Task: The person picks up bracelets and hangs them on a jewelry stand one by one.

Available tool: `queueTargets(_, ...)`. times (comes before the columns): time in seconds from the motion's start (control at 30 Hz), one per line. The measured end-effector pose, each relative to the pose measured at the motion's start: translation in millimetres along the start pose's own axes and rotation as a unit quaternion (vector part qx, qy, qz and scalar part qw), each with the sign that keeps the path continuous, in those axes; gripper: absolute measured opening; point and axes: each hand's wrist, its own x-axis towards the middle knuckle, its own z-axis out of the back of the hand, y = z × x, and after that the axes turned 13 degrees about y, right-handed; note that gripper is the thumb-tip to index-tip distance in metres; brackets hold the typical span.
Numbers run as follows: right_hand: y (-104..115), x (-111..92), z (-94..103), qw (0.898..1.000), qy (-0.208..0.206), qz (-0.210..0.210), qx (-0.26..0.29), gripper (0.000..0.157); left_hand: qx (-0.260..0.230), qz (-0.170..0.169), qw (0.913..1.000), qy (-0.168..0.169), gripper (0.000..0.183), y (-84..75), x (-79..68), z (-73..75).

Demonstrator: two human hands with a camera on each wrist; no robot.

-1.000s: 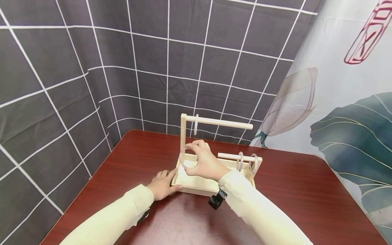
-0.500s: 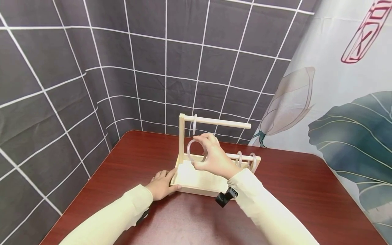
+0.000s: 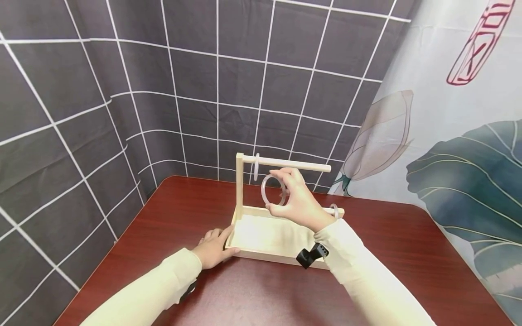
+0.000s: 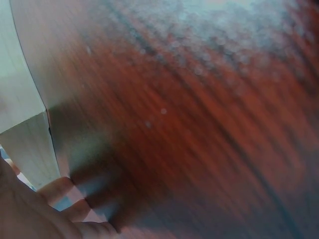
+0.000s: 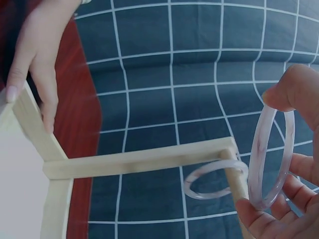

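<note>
My right hand [image 3: 301, 199] pinches a pale, translucent bangle [image 3: 263, 191] between thumb and fingers, below the upper bar [image 3: 291, 163] of a light wooden bangle stand [image 3: 239, 188]. The right wrist view shows the held bangle [image 5: 259, 154] upright, its hole clear of the bar. A second bangle [image 3: 256, 168] hangs on the upper bar near the post. Another bangle [image 3: 335, 211] sits at the right end of the lower bar, partly hidden by my right wrist. My left hand [image 3: 212, 248] rests at the left corner of the stand's tray [image 3: 277, 257], thumb along its front edge, fingers along its side.
The stand is on a reddish-brown table [image 3: 183, 199]. A dark gridded curtain [image 3: 195, 113] hangs behind and to the left, a pale floral curtain [image 3: 387, 136] to the right. The upper bar's right end is free; its left end joins the post.
My right hand has moved right and up with the bangle, from in front of the post to beneath the upper bar. It now covers much of the lower bar. My left hand stays at the tray.
</note>
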Motion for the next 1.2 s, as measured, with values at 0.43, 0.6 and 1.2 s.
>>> queueTargets(0.43,-6.0,-5.7,22.4,0.998,-0.007,-0.031,0.056,0.074,-0.008,0.001,1.0,0.004,0.077,-2.5,-2.2,1.3)
queueTargets(0.6,-12.0,-8.5,32.7,0.997,-0.025,-0.04,0.061,0.071,-0.008,-0.002,1.0,0.005,0.077,-1.9,-1.6,1.2)
queueTargets(1.2,-33.5,-21.2,62.7,0.989,-0.1,-0.089,0.061,0.069,-0.015,-0.002,0.9999,0.005,0.076,1.3,1.9,-1.7)
